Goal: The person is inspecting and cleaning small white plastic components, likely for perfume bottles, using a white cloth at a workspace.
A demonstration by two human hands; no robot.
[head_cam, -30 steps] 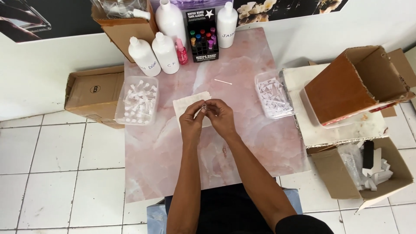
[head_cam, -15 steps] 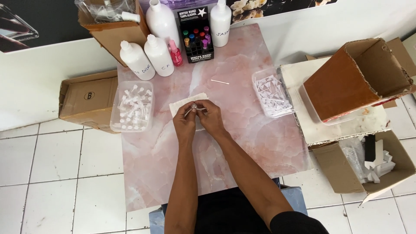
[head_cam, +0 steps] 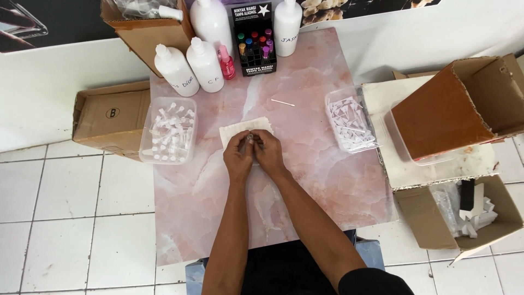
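On the pink marble table (head_cam: 305,180), head view: I log both hands meeting over a pale cloth (head_cam: 240,130).
Left hand (head_cam: 238,158): fingertips pinched on a small vial (head_cam: 250,136), held just above the cloth.
Right hand (head_cam: 269,154): fingertips closed on the same vial from the other side.
Vial handling: I judge it very light, stiff, smooth and slippery, maybe breakable; best pinched at the body with fingertips, not squeezed hard.
Left tray (head_cam: 168,131): many small vials, too many to count.
Right tray (head_cam: 349,121): heap of white caps, uncountable.
White bottles (head_cam: 204,63): four.
Pink bottle (head_cam: 226,63): one.
Black display box (head_cam: 252,38): one, coloured tips inside.
Loose stick (head_cam: 283,102): one.
Cardboard boxes (head_cam: 112,117): four, beside the table.
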